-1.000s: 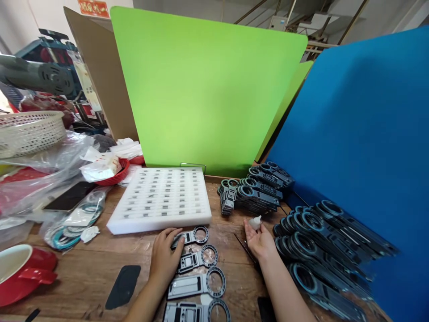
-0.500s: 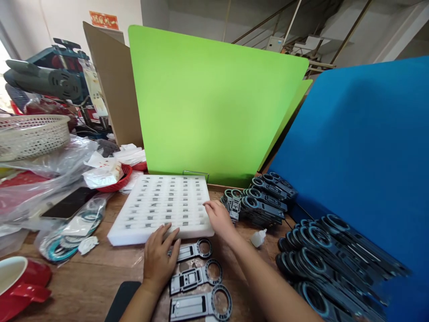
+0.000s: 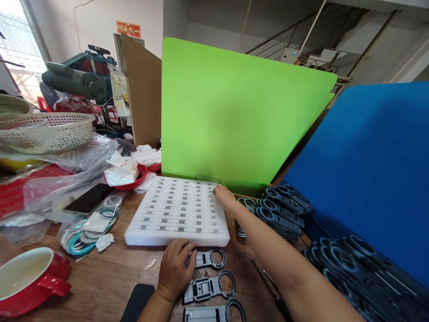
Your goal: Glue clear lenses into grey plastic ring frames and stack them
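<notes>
While right hand reaches far corner of white foam tray, fingers pinched narrow on small metal insert, apparently; insert likely light, stiff, slippery, so grip by its edges; left hand flat, fingers spread on grey plastic frame on tabletop.

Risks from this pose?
1. The right hand reaches to the far right corner of the white foam tray; the forearm passes low over it and might nudge it or the small parts seated in it.
2. The left hand rests on only the topmost grey frame; the others lie loose and may shift.
</notes>
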Demonstrator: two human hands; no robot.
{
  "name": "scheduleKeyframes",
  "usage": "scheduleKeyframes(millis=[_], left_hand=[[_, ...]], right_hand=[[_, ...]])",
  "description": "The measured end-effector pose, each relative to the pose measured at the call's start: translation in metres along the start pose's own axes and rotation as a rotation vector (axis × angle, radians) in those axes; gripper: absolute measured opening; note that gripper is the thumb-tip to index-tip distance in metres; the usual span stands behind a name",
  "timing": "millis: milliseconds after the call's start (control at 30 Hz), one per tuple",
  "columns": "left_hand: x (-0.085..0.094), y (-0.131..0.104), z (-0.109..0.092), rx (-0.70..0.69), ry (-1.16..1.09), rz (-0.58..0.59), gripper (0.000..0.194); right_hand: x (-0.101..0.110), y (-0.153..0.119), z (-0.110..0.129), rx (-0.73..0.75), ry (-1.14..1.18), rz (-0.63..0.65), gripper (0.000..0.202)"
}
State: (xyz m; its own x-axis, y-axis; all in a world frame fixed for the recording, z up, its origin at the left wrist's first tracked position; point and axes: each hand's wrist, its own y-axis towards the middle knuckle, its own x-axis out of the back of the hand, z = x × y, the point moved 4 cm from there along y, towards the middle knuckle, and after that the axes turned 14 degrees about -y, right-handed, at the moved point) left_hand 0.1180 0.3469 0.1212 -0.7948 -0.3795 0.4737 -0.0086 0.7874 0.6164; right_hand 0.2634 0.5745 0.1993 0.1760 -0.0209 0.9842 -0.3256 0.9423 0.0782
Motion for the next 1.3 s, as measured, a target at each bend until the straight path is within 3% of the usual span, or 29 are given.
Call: scheduleKeyframes(millis=[133, 233, 433, 533, 667, 867, 1133, 1300], left_hand=[[-0.003, 0.001, -0.004, -0.002, -0.047, 0.102, 0.02], [-0.005, 0.002, -0.008, 0.016, -0.088, 0.223, 0.018], [-0.017, 0.002, -0.001, 0.102, -0.172, 0.44, 0.022], [-0.022, 0.003, 0.004, 0.14, -0.178, 0.497, 0.019], [-0.024, 0.005, 0.003, 0.166, -0.161, 0.535, 0.013], [-0.024, 0.006, 0.003, 0.183, -0.145, 0.562, 0.01], [-0.025, 0.007, 0.0, 0.161, -0.092, 0.594, 0.007], [-0.025, 0.006, -0.003, 0.114, -0.036, 0.627, 0.017]], right_hand=[[0.019, -0.017, 0.004, -0.063, 0.162, -0.114, 0.014], [0.015, -0.054, 0.006, -0.104, 0.347, -0.113, 0.017], [-0.041, -0.172, -0.001, -0.215, 0.643, 0.013, 0.018], [-0.065, -0.205, -0.005, -0.29, 0.674, 0.015, 0.018], [-0.074, -0.211, -0.004, -0.323, 0.611, -0.029, 0.02], [-0.063, -0.212, -0.001, -0.298, 0.369, -0.109, 0.019], [-0.061, -0.209, 0.003, -0.29, 0.21, -0.081, 0.02], [-0.06, -0.209, 0.003, -0.252, 0.119, -0.055, 0.021]])
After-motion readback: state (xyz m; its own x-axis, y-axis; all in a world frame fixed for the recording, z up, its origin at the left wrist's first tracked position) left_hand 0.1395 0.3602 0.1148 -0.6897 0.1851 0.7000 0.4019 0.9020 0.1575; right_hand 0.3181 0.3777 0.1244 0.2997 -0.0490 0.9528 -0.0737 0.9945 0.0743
